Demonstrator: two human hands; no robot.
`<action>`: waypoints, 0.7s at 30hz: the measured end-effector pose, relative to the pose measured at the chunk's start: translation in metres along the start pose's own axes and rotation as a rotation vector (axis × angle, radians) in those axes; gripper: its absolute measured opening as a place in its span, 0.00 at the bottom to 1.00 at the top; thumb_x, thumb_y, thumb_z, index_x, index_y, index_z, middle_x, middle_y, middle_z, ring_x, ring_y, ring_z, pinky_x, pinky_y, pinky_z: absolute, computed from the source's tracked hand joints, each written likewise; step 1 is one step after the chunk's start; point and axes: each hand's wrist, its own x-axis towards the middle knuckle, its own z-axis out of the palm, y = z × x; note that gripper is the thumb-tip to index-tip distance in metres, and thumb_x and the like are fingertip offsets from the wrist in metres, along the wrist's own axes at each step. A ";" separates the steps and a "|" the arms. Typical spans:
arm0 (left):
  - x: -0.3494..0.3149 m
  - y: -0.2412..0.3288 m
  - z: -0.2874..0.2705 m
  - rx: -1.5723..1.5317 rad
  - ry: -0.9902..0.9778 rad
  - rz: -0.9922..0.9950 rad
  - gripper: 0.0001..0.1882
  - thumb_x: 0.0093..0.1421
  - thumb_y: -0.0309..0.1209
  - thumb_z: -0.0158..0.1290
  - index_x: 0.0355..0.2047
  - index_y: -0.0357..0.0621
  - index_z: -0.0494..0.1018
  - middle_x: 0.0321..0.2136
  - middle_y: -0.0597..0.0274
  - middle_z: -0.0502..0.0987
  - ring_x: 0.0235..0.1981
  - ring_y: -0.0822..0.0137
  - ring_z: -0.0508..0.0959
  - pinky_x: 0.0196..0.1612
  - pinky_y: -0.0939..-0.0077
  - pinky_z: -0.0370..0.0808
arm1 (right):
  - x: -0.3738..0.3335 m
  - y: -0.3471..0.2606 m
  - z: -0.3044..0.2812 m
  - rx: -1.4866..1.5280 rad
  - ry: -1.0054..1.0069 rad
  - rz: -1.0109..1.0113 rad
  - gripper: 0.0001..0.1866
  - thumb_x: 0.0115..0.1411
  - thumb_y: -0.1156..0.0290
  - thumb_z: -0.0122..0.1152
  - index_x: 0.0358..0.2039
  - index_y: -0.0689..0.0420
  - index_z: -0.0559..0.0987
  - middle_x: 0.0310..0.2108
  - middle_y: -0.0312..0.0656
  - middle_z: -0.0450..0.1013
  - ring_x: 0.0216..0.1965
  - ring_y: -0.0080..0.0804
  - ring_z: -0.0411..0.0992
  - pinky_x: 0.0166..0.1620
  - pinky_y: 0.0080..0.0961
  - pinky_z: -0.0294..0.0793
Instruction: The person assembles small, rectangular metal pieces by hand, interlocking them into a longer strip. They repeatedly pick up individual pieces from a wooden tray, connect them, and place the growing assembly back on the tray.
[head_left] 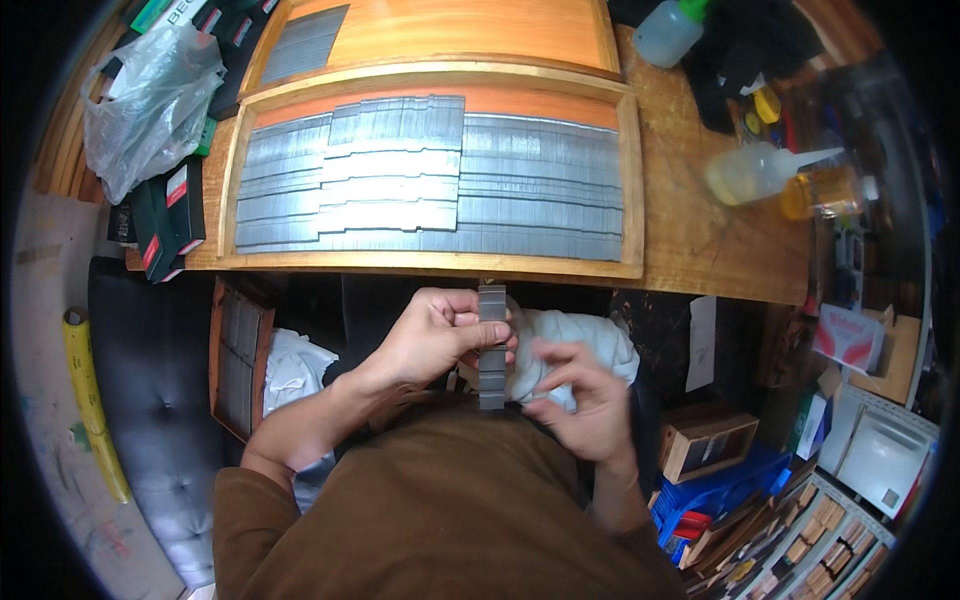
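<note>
Nearest the camera, a brown shirt [430,500] filled the lower centre of the frame. Above it, the left hand [425,335] had its thumb and fingers pinched around a narrow segmented strip [491,362], which ran top to bottom at the frame's centre. Just to its right, the right hand [592,405], slightly blurred, had its fingers curled but parted, with nothing visible between them. The step in hand looked to be handling that strip; another touch by the right fingers would have called for a careful approach and a steady left pinch. The strip seemed metal: matt grey, flat, with crosswise joints. Beyond, at upper centre, a shallow wooden tray [631,180] on the grained desk [720,245] carried rows of thin grey pieces [540,190], finely ribbed, glaring mid-tray. A crinkled translucent plastic bag [155,110] lay upper left; a cloudy squeeze bottle [745,172] with a tapering nozzle lay upper right.
</note>
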 end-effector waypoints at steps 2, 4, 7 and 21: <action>-0.010 -0.002 0.005 -0.055 0.012 0.031 0.17 0.65 0.27 0.63 0.54 0.38 0.77 0.38 0.56 0.87 0.37 0.69 0.87 0.33 0.79 0.82 | 0.015 -0.005 -0.011 0.686 0.045 -0.088 0.21 0.64 0.55 0.68 0.45 0.60 0.80 0.64 0.55 0.67 0.70 0.56 0.61 0.70 0.65 0.58; -0.016 -0.002 0.012 -0.126 0.027 0.069 0.20 0.65 0.25 0.63 0.57 0.37 0.75 0.38 0.55 0.86 0.36 0.68 0.87 0.34 0.79 0.83 | 0.029 -0.010 -0.016 1.159 -0.104 -0.137 0.32 0.68 0.41 0.56 0.55 0.59 0.75 0.69 0.58 0.59 0.75 0.61 0.48 0.71 0.78 0.43; -0.025 -0.005 0.013 -0.142 0.008 0.119 0.23 0.66 0.22 0.61 0.61 0.37 0.72 0.39 0.55 0.86 0.37 0.68 0.86 0.36 0.78 0.82 | 0.044 -0.011 -0.004 1.268 -0.232 -0.096 0.36 0.68 0.35 0.52 0.58 0.56 0.75 0.72 0.55 0.57 0.78 0.58 0.41 0.71 0.80 0.30; -0.032 -0.022 0.011 -0.232 -0.011 0.217 0.21 0.67 0.20 0.59 0.60 0.33 0.73 0.41 0.58 0.84 0.41 0.72 0.84 0.42 0.79 0.82 | 0.050 -0.010 0.009 1.262 -0.249 -0.093 0.34 0.68 0.36 0.51 0.59 0.53 0.75 0.70 0.51 0.60 0.78 0.57 0.41 0.71 0.81 0.28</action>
